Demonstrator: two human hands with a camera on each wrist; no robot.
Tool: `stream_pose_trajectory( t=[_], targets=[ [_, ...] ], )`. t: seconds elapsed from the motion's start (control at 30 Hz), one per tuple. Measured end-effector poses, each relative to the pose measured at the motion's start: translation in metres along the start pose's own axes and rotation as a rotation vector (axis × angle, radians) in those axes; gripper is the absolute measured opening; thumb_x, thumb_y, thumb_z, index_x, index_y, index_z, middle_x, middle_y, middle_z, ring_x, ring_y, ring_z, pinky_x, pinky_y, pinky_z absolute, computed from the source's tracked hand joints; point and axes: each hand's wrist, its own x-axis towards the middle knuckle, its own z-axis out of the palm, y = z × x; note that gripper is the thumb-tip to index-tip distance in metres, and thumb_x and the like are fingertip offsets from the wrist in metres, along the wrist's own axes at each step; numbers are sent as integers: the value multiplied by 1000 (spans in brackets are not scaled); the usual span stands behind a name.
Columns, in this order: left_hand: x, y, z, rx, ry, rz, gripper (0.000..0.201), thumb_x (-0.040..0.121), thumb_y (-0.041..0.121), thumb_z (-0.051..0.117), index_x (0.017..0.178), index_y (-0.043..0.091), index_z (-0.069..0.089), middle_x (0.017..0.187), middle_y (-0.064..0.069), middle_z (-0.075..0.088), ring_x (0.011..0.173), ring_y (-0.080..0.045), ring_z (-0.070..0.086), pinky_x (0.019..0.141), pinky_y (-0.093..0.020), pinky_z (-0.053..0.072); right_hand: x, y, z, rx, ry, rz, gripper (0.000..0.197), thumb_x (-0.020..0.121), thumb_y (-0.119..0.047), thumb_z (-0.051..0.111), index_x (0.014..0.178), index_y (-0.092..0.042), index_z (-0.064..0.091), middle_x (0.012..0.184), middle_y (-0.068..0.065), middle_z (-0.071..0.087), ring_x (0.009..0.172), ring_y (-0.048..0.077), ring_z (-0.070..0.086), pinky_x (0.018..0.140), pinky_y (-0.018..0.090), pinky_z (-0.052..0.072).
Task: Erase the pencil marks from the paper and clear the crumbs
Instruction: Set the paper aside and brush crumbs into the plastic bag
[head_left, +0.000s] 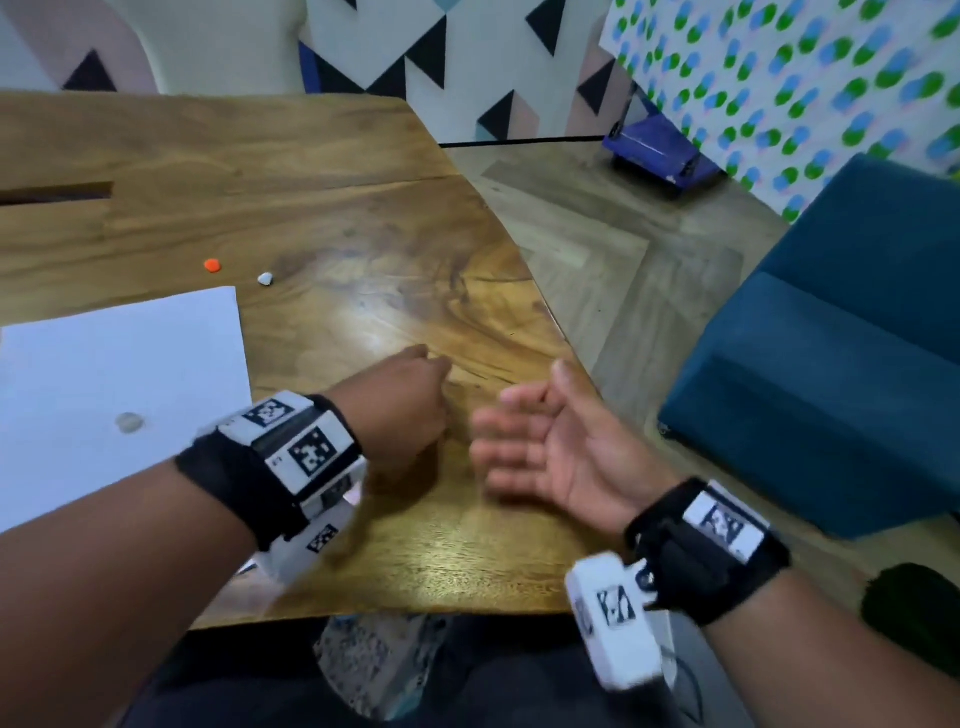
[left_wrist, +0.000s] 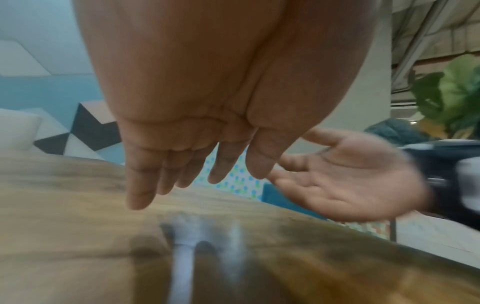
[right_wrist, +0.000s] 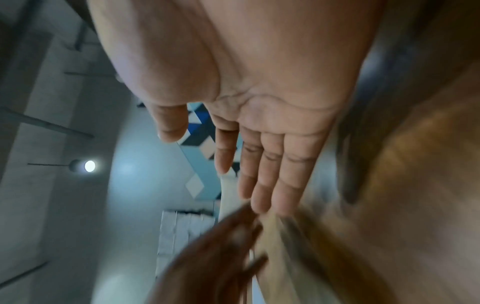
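Note:
A white paper (head_left: 119, 384) lies on the left of the wooden table (head_left: 363, 218), with a small grey smudge (head_left: 129, 422) on it. My left hand (head_left: 415, 400) hovers back-up over the bare wood right of the paper. Its fingers (left_wrist: 166, 176) are straight, point down at the table and hold nothing. My right hand (head_left: 540, 441) faces it at the table's right edge, palm up, fingers (right_wrist: 262, 176) loosely spread and empty. The two hands are close together but apart. An orange eraser bit (head_left: 212, 265) and a white one (head_left: 265, 279) sit beyond the paper. Crumbs are too small to make out.
The table's right edge runs diagonally past my right hand, with wood floor beyond. A teal sofa (head_left: 831, 364) stands at the right and a blue cart (head_left: 660, 150) at the back. A slot (head_left: 57, 193) cuts the tabletop at far left.

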Motion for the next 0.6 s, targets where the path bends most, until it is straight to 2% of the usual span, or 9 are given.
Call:
stream_pose_trajectory(
  t=[0.07, 0.13, 0.27, 0.3, 0.37, 0.43, 0.5, 0.57, 0.6],
  targets=[
    [5, -21, -8, 64, -24, -44, 40, 98, 13, 48, 137, 3, 53, 141, -19, 49, 134, -33, 43, 104, -38, 44, -4, 28, 11, -42, -112, 153, 67, 97, -60, 41, 133, -4, 50, 138, 30, 53, 124, 49, 52, 98, 55, 46],
    [10, -34, -9, 98, 0, -100, 40, 97, 16, 52, 136, 6, 51, 140, -19, 48, 130, -35, 47, 103, -44, 46, -3, 34, 12, -50, -89, 174, 71, 95, -62, 41, 136, -4, 47, 138, 28, 55, 126, 49, 54, 99, 56, 46],
    [19, -27, -3, 112, -39, -77, 31, 99, 16, 49, 128, 8, 58, 136, -18, 52, 119, -36, 55, 96, -41, 47, 9, -3, -1, 49, 246, -62, 64, 92, -60, 45, 128, -8, 53, 136, 25, 59, 119, 41, 63, 102, 53, 48],
    [23, -23, -5, 98, -32, -61, 29, 99, 13, 48, 126, 6, 57, 133, -17, 53, 116, -35, 56, 93, -39, 46, 10, -9, 1, 72, 284, -111, 63, 91, -61, 46, 126, -9, 54, 136, 24, 59, 119, 38, 63, 103, 52, 48],
    [30, -19, -10, 76, 1, -9, 15, 97, 7, 45, 109, 5, 53, 119, -17, 56, 106, -35, 56, 80, -35, 41, 14, -3, 18, 120, 231, -115, 67, 92, -65, 45, 131, -11, 53, 134, 23, 61, 121, 37, 62, 105, 53, 46],
    [36, -21, -15, 71, 50, 8, 4, 95, 7, 44, 96, 9, 46, 107, -15, 55, 102, -36, 55, 76, -33, 35, 18, 24, 52, 140, 73, -20, 68, 92, -68, 40, 137, -19, 51, 132, 23, 62, 119, 38, 61, 102, 53, 45],
    [39, -25, -19, 41, 85, -8, 7, 97, 10, 44, 96, 7, 50, 110, -17, 58, 96, -33, 53, 75, -33, 35, 26, 54, 85, 127, -71, 83, 60, 91, -74, 37, 129, -34, 60, 123, 20, 65, 114, 39, 58, 98, 53, 44],
    [39, -29, -21, 32, 97, -27, 13, 100, 14, 44, 100, 4, 53, 112, -18, 60, 92, -32, 51, 74, -35, 36, 41, 65, 104, 158, -59, 122, 53, 87, -78, 37, 115, -42, 63, 115, 16, 66, 111, 38, 58, 96, 51, 45],
    [38, -32, -22, 30, 99, -39, 14, 101, 16, 45, 99, 4, 52, 111, -19, 60, 91, -31, 50, 73, -35, 35, 50, 62, 105, 162, -24, 109, 52, 87, -79, 37, 115, -42, 60, 116, 15, 65, 112, 40, 58, 96, 50, 47]
  ],
)
